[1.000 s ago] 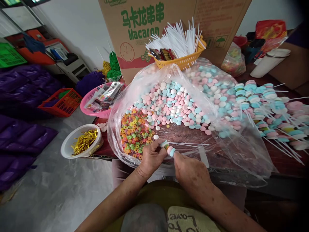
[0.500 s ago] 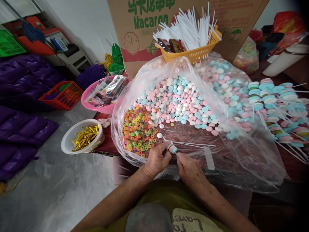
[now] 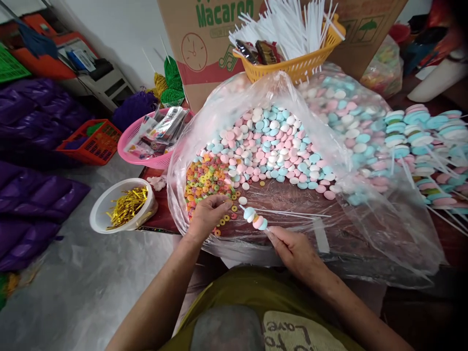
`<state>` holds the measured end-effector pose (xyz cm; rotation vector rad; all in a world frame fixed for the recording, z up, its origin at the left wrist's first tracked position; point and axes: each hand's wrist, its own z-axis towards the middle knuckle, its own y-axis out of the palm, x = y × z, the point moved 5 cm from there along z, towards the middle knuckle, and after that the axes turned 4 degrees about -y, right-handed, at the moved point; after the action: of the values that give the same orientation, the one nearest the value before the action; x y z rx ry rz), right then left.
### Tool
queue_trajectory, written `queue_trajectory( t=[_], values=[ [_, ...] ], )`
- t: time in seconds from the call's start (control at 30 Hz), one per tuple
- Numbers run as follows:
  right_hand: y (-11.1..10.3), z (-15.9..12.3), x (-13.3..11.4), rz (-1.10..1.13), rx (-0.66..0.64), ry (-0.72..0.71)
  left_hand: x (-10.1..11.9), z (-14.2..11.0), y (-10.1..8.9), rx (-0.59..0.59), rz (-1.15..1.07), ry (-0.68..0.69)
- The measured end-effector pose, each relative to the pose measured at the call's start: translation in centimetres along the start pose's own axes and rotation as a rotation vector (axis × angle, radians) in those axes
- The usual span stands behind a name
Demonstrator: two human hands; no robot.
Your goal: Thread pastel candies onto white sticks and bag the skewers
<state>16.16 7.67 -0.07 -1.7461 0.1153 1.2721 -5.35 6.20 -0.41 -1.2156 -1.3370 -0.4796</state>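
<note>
**Candy skewer in right hand, left hand on the ring candies**

We see the right hand (image 3: 294, 251) pinched shut on a candy skewer (image 3: 255, 219), gripping the stick just below a short stack of blue, white and pink discs. The skewer tilts up and to the left, hanging over the open plastic bag (image 3: 383, 234) near its front edge. The left hand (image 3: 206, 214) is apart from the skewer, palm down, fingers curled onto the small multicoloured ring candies (image 3: 204, 180) at the bag's left side; we cannot tell whether it has one pinched. Loose white sticks (image 3: 292, 213) lie on the plastic just behind the skewer. Behind them sits the heap of pastel disc candies (image 3: 270, 146). The bag lies on a dark tabletop (image 3: 157, 219).

At right, finished skewers (image 3: 424, 136) are piled up. At the back, a yellow basket (image 3: 292, 68) holds white sticks, in front of a cardboard box (image 3: 204, 34) marked Macaron. At left, a pink basket (image 3: 141, 156) with packets and a white bowl (image 3: 100, 214) of gold twist ties.
</note>
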Motion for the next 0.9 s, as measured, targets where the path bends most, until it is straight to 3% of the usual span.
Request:
queue_trajectory(
  t=[0.1, 0.2, 0.4, 0.7, 0.9],
  values=[
    [0.1, 0.1, -0.5, -0.049, 0.025, -0.021, -0.4, 0.0, 0.0, 0.027, -0.326, -0.113],
    [0.2, 0.4, -0.5, -0.089, 0.048, -0.012, 0.1, -0.7, 0.2, 0.054, -0.398, -0.135],
    [0.2, 0.2, -0.8, -0.238, 0.065, -0.001, 1.3, -3.1, 2.1, -0.145, -0.687, -0.237],
    [0.0, -1.0, -1.1, -0.300, 0.062, 0.025, 0.8, -3.0, 2.7, -0.123, -0.769, -0.210],
    [0.3, -1.0, -0.8, -0.214, 0.071, 0.004, 1.7, -3.0, 1.5, -0.189, -0.563, -0.093]
  ],
)
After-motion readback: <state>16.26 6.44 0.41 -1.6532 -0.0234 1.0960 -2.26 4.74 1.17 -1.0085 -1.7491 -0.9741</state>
